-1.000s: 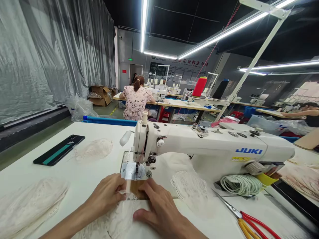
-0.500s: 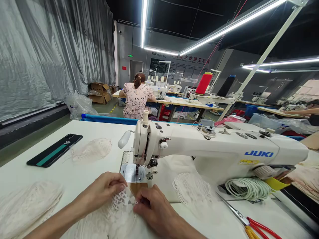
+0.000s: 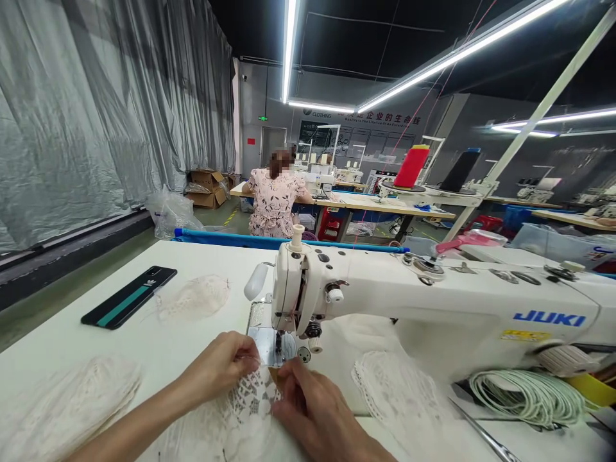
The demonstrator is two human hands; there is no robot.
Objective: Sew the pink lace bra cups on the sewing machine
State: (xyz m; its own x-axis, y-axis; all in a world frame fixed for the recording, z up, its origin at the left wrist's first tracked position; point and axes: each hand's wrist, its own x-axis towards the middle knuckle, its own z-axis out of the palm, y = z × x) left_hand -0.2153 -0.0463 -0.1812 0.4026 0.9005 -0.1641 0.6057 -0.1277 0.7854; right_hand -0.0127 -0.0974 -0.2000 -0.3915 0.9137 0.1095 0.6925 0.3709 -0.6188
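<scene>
A strip of white lace (image 3: 248, 401) is stretched between my two hands, just in front of the sewing machine's needle plate (image 3: 262, 343). My left hand (image 3: 228, 366) pinches its left edge with finger and thumb. On the other side, my right hand (image 3: 312, 404) has curled fingers gripping the right edge; its fingertips are partly hidden. Above the plate stands the presser foot (image 3: 279, 343) of the white sewing machine (image 3: 399, 282); the lace lies short of it. More lace spreads over the table below my hands.
Lace piles lie at the left (image 3: 81, 398), behind (image 3: 197, 296) and under the machine arm (image 3: 394, 385). A black phone (image 3: 129, 298) rests on the left. Scissors (image 3: 481, 430) and a pale green cord coil (image 3: 520, 394) are at right. Another person (image 3: 276, 199) sits ahead.
The view has turned slightly left, so everything appears shifted right. Both hands keep hold of the lace, and the stretch between them shows more openly.
</scene>
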